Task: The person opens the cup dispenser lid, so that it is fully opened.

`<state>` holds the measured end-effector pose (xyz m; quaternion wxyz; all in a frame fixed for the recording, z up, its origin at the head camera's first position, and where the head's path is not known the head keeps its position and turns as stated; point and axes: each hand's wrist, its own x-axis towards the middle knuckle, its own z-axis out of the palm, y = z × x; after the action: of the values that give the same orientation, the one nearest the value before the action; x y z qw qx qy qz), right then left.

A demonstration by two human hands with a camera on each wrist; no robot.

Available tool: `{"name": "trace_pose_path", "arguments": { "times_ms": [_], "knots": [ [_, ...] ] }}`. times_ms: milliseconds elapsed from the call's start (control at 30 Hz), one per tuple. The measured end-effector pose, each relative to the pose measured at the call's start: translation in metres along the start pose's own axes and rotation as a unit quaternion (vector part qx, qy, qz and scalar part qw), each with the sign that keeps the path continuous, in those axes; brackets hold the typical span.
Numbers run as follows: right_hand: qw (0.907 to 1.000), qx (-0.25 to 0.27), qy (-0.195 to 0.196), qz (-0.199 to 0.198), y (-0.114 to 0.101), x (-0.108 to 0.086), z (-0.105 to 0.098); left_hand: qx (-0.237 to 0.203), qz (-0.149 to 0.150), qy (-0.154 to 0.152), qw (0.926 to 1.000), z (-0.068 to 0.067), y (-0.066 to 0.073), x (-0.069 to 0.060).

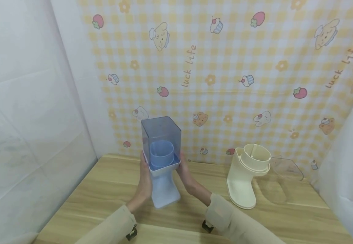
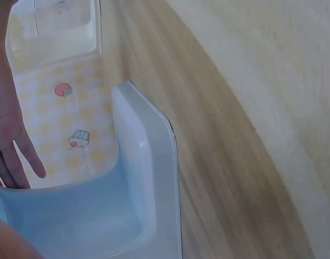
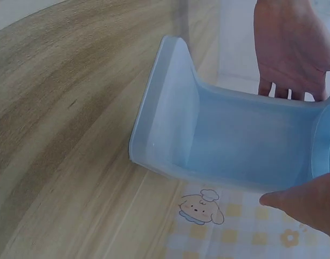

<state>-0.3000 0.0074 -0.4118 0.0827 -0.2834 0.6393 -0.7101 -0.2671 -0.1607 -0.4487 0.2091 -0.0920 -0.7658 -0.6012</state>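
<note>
A light blue dispenser (image 1: 164, 191), with a curved stand and a round collar (image 1: 162, 154) on top, is between my two hands. Over the collar sits a clear grey-tinted square box (image 1: 161, 128). My left hand (image 1: 145, 178) grips the left side just under the box, and my right hand (image 1: 187, 175) holds the right side at the same height. In the right wrist view, the left hand's fingers (image 3: 294, 93) pass behind the stand and my right thumb (image 3: 294, 202) lies along its edge. Whether the base touches the table cannot be told.
A cream dispenser (image 1: 241, 184) of like shape stands to the right on the wooden table (image 1: 115, 189). Behind it lies a clear plastic piece (image 1: 287, 169). A yellow checked curtain (image 1: 219, 105) hangs at the back, with white sheets (image 1: 36, 112) at the sides.
</note>
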Motion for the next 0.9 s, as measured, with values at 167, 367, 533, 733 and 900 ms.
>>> {"name": "trace_pose_path", "arguments": {
  "times_ms": [167, 367, 533, 733, 900],
  "knots": [
    [0.9997, 0.019, -0.013, 0.007, 0.000, -0.003, -0.006, 0.019, -0.001, 0.009, 0.9998, 0.003, 0.006, -0.008],
    [0.9970, 0.054, -0.050, 0.022, -0.004, -0.017, -0.014, 0.036, -0.036, 0.011, 0.9987, 0.008, 0.020, -0.030],
    [0.9929, 0.078, -0.080, 0.040, -0.011, -0.033, -0.022, 0.035, -0.051, 0.023, 0.9978, 0.015, 0.032, -0.054],
    [0.9916, 0.079, -0.086, 0.057, -0.016, -0.041, -0.030, 0.011, -0.019, 0.042, 0.9989, 0.024, 0.038, -0.067],
    [0.9920, 0.052, -0.107, 0.041, -0.020, -0.042, -0.032, -0.055, -0.007, 0.028, 0.9980, 0.010, 0.032, -0.064]
  ]
}}
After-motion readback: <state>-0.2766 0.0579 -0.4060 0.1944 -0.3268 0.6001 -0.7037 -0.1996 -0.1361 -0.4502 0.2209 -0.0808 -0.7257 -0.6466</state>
